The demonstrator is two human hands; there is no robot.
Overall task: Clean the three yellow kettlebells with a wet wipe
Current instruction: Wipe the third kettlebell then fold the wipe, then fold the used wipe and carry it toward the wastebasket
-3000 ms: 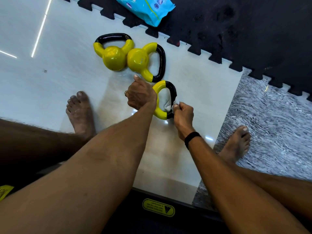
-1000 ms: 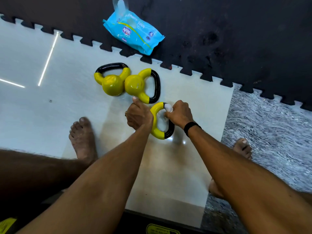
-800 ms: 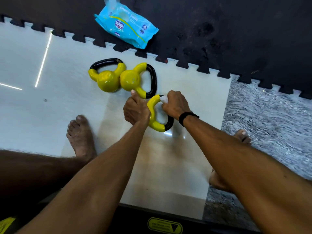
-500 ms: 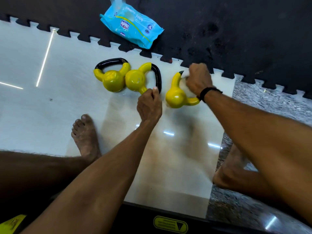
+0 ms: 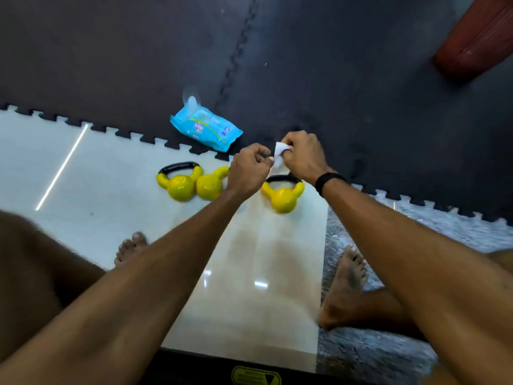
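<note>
both hands [image 5: 248, 169] [image 5: 301, 158] pinching white wipe [image 5: 279, 154], glossy tile floor [image 5: 111, 195], dark foam mat [image 5: 361, 93] beyond

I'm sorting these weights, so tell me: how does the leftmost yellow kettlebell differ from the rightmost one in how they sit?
The leftmost yellow kettlebell touches the middle yellow kettlebell; the rightmost yellow kettlebell stands apart. The leftmost is in full view, while the rightmost's black handle top is partly hidden behind the right hand. The rightmost lies nearer the grey patterned floor. Both share round yellow bodies, black-topped handles pointing toward the dark foam mat, and the pale tile.
</note>
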